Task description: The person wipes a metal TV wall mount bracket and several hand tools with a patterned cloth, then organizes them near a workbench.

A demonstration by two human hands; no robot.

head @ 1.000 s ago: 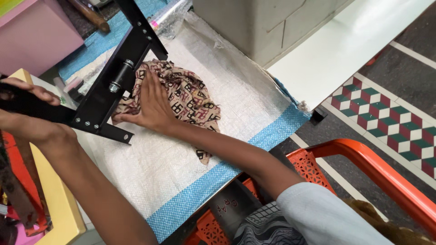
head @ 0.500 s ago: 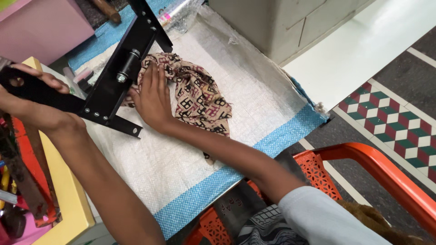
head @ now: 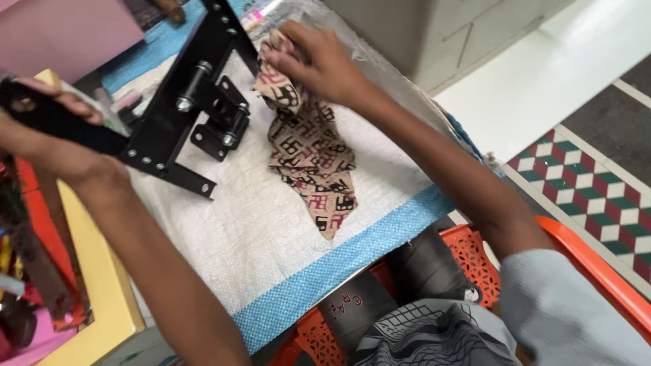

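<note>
- Left hand wraps closed around the flat black metal handle of a press, at the left edge.
- Press: matte black steel bars, bolted, with round pins and a hinged bracket; it rests on the sheet.
- Right hand pinches the top of a cloth, fingers closed on it, just right of the press.
- Cloth: soft, crumpled, tan with black and maroon geometric print; it trails down over the sheet.
- Sheet: white woven plastic, blue band along the near edge.
- Orange plastic chair, perforated, lower right.
- Yellow box edge, lower left.
</note>
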